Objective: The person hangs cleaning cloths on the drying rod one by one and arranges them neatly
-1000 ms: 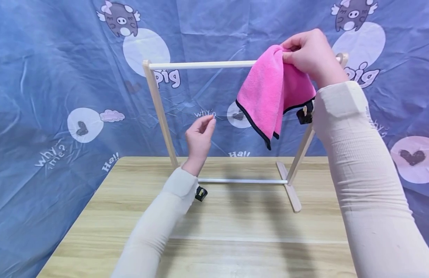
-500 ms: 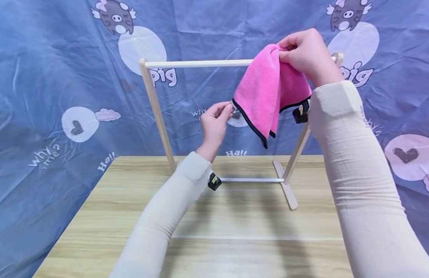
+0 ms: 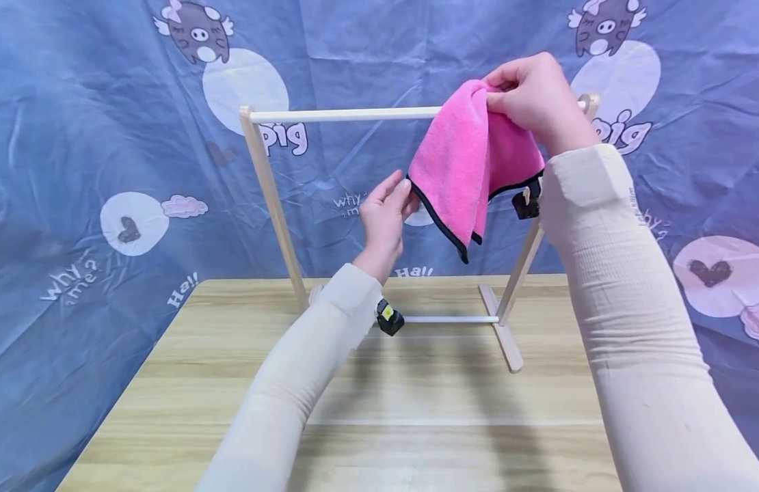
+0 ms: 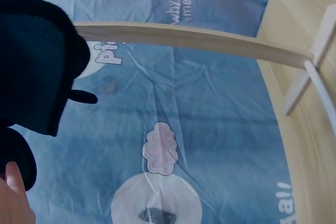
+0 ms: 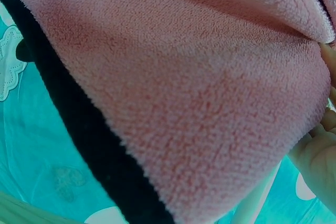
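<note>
A pink plush towel with black edging hangs in folds at the right part of the rack's top bar. My right hand pinches its upper part beside the bar; in the right wrist view the towel fills most of the picture, with fingers at the right edge. My left hand is at the towel's left lower corner, thumb by the black edge; whether it grips the cloth cannot be told. In the left wrist view only a bit of thumb shows, beside unclear dark shapes.
The wooden rack stands on a wood-grain table, with a left upright, a right foot and a lower rod. Behind hangs a blue printed curtain. A small black camera sits at the left wrist.
My left hand has moved right and up to the towel's left corner, its fingers now more spread. My right hand keeps its hold on the towel. The head view has shifted slightly.
</note>
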Tool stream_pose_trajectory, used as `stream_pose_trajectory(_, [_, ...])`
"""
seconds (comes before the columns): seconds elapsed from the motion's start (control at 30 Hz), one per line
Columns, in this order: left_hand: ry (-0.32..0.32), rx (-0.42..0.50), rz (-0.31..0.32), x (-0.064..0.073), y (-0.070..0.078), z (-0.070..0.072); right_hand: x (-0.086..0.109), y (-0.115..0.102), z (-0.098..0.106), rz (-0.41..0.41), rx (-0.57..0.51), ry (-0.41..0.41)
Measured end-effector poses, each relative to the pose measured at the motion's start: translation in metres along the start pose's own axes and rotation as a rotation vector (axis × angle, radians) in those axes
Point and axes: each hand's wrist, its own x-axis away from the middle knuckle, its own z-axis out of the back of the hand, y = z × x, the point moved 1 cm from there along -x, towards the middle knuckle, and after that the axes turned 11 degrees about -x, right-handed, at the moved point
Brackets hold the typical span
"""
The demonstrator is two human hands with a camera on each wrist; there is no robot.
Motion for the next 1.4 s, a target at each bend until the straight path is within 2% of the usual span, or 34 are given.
stream_pose_trajectory(0.17, [-0.017,0.043,0.047,-0.003,0.006,-0.005,0.001,0.000,-0.001,-0.012,0.006,-0.001])
stream_pose_trajectory(0.27, [-0.013,0.031,0.029,-0.004,0.010,-0.005,0.001,0.001,-0.001,-0.017,0.009,-0.001])
stream_pose_trajectory(0.4, [0.004,-0.036,-0.072,-0.004,0.016,-0.001,0.001,0.002,-0.001,-0.015,0.008,0.000])
stream_pose_trajectory(0.57, [0.004,-0.172,-0.214,-0.005,0.026,0.005,0.002,0.005,0.001,-0.020,0.001,-0.002])
stream_pose_trajectory(0.73, [0.041,-0.306,-0.336,-0.008,0.037,0.010,0.002,0.006,0.001,-0.024,-0.009,0.000])
stream_pose_trajectory(0.9, [0.068,-0.368,-0.438,-0.011,0.052,0.012,0.001,0.004,0.001,-0.017,-0.009,0.008])
stream_pose_trajectory(1.0, [0.085,-0.373,-0.481,-0.012,0.063,0.011,0.001,0.003,0.002,-0.018,-0.005,0.007])
stream_pose_trajectory(1.1, [0.085,-0.347,-0.497,-0.014,0.073,0.010,0.000,0.004,0.002,-0.018,-0.005,0.007])
stream_pose_trajectory(1.4, [0.097,-0.297,-0.470,-0.023,0.104,0.010,-0.001,0.002,0.001,0.014,-0.010,-0.006])
